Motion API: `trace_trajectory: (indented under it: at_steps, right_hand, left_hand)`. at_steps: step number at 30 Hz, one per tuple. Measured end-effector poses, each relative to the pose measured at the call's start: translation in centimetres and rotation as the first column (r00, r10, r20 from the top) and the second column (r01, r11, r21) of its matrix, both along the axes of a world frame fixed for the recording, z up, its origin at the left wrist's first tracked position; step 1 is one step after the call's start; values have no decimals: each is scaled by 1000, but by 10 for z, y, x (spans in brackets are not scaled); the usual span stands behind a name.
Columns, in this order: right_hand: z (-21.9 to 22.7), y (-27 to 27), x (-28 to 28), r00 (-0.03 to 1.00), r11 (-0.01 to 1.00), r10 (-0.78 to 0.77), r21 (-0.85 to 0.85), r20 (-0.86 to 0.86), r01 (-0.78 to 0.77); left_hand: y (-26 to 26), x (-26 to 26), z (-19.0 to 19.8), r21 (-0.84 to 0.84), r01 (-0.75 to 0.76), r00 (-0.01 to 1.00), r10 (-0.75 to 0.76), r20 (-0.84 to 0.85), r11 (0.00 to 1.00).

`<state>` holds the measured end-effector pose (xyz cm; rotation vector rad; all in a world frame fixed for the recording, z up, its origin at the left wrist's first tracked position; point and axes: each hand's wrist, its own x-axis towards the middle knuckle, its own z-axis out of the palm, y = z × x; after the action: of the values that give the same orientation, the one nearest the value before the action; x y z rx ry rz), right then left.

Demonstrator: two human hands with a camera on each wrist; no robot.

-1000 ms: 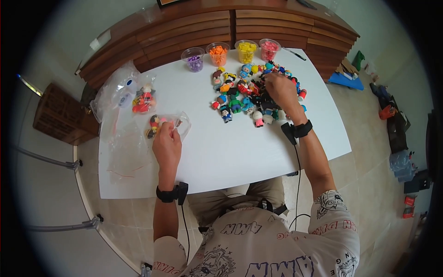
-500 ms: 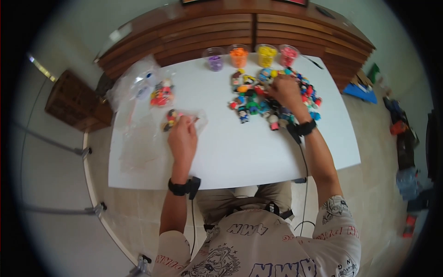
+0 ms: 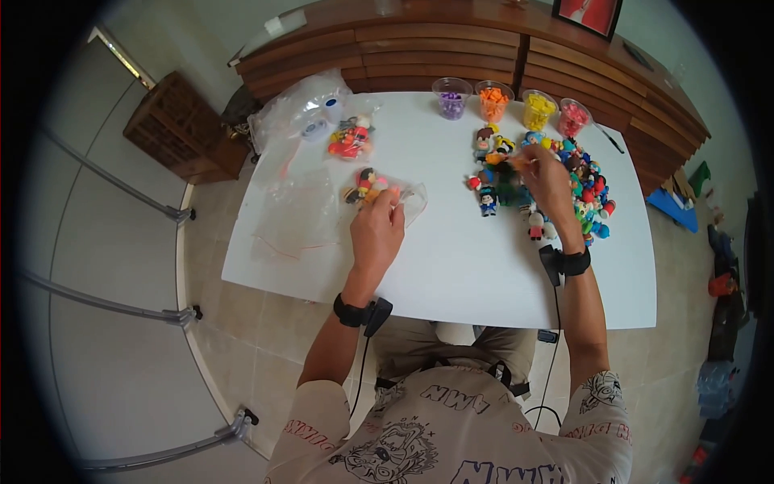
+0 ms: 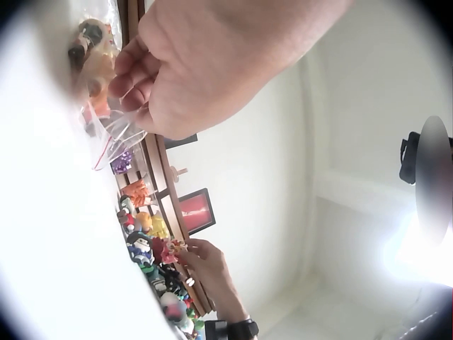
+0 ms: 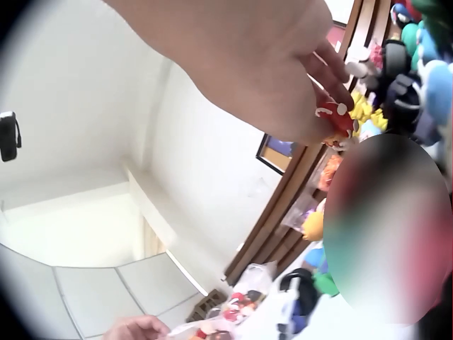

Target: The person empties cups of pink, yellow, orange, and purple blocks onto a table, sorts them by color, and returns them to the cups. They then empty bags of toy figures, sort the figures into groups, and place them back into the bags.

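My left hand point(image 3: 377, 234) pinches the edge of a clear plastic bag point(image 3: 414, 202) on the left half of the table. Toy figures point(image 3: 367, 179) lie inside the bag, beyond the fingertips. Over the left part of a heap of small toy figures point(image 3: 592, 189) is my right hand point(image 3: 550, 181). Its fingers and thumb pinch a red toy figure with white details point(image 5: 336, 117), mostly covered by the hand in the right wrist view. Behind the left hand lies another clear bag of figures point(image 3: 351, 143).
Clear cups hold small pieces: purple point(image 3: 451, 105), orange point(image 3: 493, 103), yellow point(image 3: 538, 111) and pinkish red point(image 3: 573, 119). A pen point(image 3: 610, 139) lies by the right cup. Crumpled plastic point(image 3: 282, 113) and flat clear bags point(image 3: 294, 206) cover the table's left side. A wooden cabinet point(image 3: 435, 52) stands behind.
The head view has turned, so the table appears shifted right. My right hand has come out of the heap's middle toward its left side with a red toy figure. The left hand keeps its grip on the bag.
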<state>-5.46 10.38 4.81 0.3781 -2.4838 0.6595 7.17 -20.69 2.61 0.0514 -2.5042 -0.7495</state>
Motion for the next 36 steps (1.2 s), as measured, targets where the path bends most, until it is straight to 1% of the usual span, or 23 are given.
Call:
trace_trajectory:
  at_steps: [1, 2, 4, 6, 7, 9, 10, 12, 14, 16, 17, 18, 19, 20, 22, 24, 27, 29, 30, 32, 33, 35, 36]
  right_hand:
    - [-1, -14, 5, 939, 939, 292, -243, 184, -244]
    - [-1, -29, 9, 765, 765, 582, -504, 274, -401]
    - [-24, -74, 10, 512, 600, 773, -691, 374, -402]
    - [-44, -124, 12, 398, 525, 835, -769, 381, -366]
    - [-53, -149, 11, 392, 520, 839, -768, 378, -374]
    - [-71, -190, 12, 349, 374, 897, -887, 272, -271]
    - [-76, -201, 13, 340, 372, 900, -886, 272, -276]
    - [-86, -217, 16, 493, 450, 843, -787, 217, -422]
    - [-77, -220, 29, 464, 401, 864, -826, 196, -396]
    - [-59, -210, 39, 398, 247, 912, -907, 99, -340]
    - [-46, -202, 43, 400, 252, 910, -908, 105, -334]
    - [-31, -193, 47, 634, 536, 751, -731, 184, -422]
    - [-25, -186, 49, 829, 778, 533, -483, 170, -402]
    - [-29, -182, 47, 829, 780, 531, -483, 173, -399]
    - [-38, -176, 40, 792, 890, 454, -167, 409, -424]
    - [-42, -177, 29, 738, 873, 462, -107, 493, -475]
    - [-18, -188, 13, 803, 870, 491, -235, 338, -434]
    - [3, -197, -8, 698, 720, 663, -486, 271, -495]
    - [11, -199, -12, 697, 719, 664, -489, 273, -494]
    - [35, -203, -24, 708, 812, 574, -169, 412, -559]
    - [46, -203, -28, 718, 812, 574, -164, 394, -560]
    - [52, -204, -23, 614, 699, 715, -371, 334, -612]
    - [50, -203, -21, 614, 699, 715, -376, 334, -608]
  left_hand:
    - [-2, -1, 3, 63, 24, 1000, -25, 15, 998]
    - [-2, -2, 3, 58, 21, 1000, -22, 16, 998]
    - [0, -3, 3, 100, 50, 997, -43, -67, 994]
    - [3, -2, 3, 80, 22, 997, -16, -72, 997]
    - [4, -2, 3, 63, 2, 997, 2, -77, 998]
    - [6, -2, 6, 23, -15, 988, 18, -156, 1000]
    - [6, -1, 8, -20, -24, 972, 19, -233, 1000]
    - [3, 1, 10, -15, -36, 976, 32, -214, 999]
    - [-5, 2, 12, -14, -42, 980, 38, -196, 999]
    - [-15, 4, 12, -12, -85, 963, 79, -257, 996]
    - [-20, 6, 13, -9, -81, 965, 77, -251, 997]
    - [-25, 7, 16, 8, -94, 965, 93, -245, 996]
    - [-30, 6, 18, 23, -106, 965, 108, -240, 994]
    - [-33, 3, 17, 25, -104, 966, 107, -237, 994]
    - [-38, -1, 15, 10, -112, 958, 111, -265, 994]
    - [-43, -4, 17, 1, -113, 968, 111, -226, 994]
    - [-59, -13, 47, 2, -131, 977, 130, -167, 991]
    - [-79, -23, 67, 51, -104, 988, 109, -110, 993]
    - [-89, -25, 71, 48, -105, 988, 109, -107, 993]
    - [-100, -34, 90, 10, -29, 996, 30, -90, 1000]
    - [-101, -34, 95, -19, -77, 993, 74, -94, 997]
    - [-93, -28, 108, -20, -97, 985, 93, -146, 995]
    - [-89, -24, 109, -21, -113, 976, 107, -188, 993]
